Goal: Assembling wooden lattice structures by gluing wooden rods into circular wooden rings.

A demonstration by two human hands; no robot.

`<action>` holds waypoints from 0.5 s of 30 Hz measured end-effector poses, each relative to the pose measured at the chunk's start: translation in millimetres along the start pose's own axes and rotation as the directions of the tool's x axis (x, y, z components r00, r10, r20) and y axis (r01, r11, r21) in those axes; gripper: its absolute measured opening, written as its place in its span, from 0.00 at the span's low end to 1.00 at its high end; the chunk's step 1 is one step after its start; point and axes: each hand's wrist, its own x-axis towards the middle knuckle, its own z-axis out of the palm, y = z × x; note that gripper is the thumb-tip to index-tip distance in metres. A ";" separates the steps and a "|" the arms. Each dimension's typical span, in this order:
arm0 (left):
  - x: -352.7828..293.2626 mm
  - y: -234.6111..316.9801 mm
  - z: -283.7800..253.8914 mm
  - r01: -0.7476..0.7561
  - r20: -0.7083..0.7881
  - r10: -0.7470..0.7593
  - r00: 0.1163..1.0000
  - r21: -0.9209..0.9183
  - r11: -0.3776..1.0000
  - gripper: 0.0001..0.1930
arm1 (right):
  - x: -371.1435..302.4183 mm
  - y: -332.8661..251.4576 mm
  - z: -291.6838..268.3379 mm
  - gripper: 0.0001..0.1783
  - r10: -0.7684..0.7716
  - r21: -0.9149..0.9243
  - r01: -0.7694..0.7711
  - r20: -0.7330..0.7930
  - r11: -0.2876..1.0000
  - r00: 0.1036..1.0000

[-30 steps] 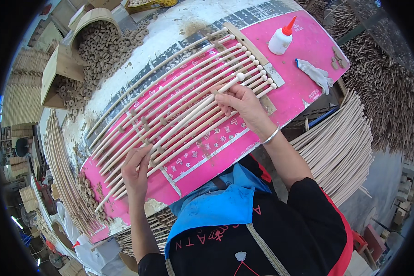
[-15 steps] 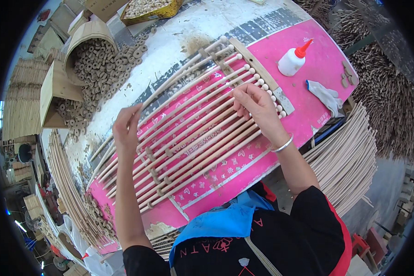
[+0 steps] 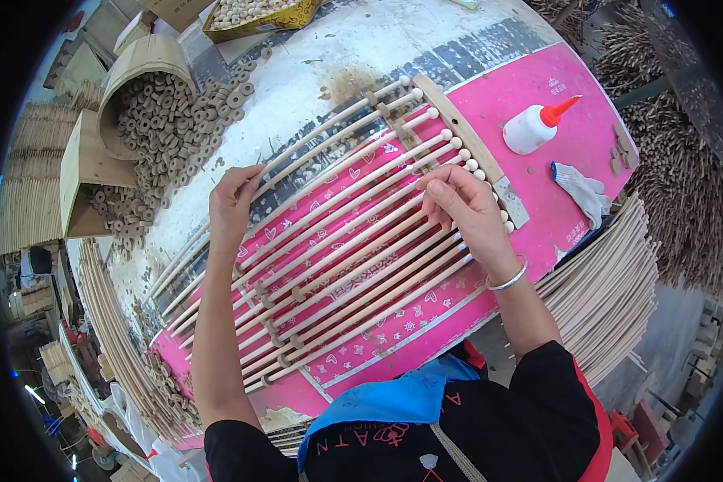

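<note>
A long, pale, round wooden rod (image 3: pixel 329 124) is pinched by the left hand (image 3: pixel 238 197); the right hand (image 3: pixel 466 209) is curled nearly closed, its contents not determinable.

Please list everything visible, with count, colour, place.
rods: about twelve, pale, centre
sheet: one, pink, on white table
bar: one, brown, rods' right ends
rings: many, brown, mostly upper left
containers: two, tan, upper left
box: one, yellow, top
bottle: one, white and red, right
glove: one, white, right
sticks: many, pale and brown, both sides
background: cluttered, not countable
apron: one, blue, bottom
bracelet: one, silver, wrist
left hand: one, bare, upper rods
right hand: one, bare, over rods
</note>
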 end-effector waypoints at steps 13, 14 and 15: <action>3.3 6.9 -3.4 -0.089 -0.003 0.089 0.996 0.114 0.990 0.10 | 76.4 -33.7 0.5 0.13 -0.347 -0.535 0.268 -0.050 0.801 0.937; 5.3 9.4 -4.7 -0.077 0.001 0.077 0.997 0.132 0.988 0.10 | 100.2 -33.1 -3.6 0.13 -0.407 -0.647 0.300 -0.017 0.701 0.913; 6.1 12.0 -5.4 -0.079 -0.002 0.080 0.997 0.135 0.988 0.10 | 124.3 -27.5 -7.7 0.14 -0.459 -0.742 0.324 0.026 0.587 0.888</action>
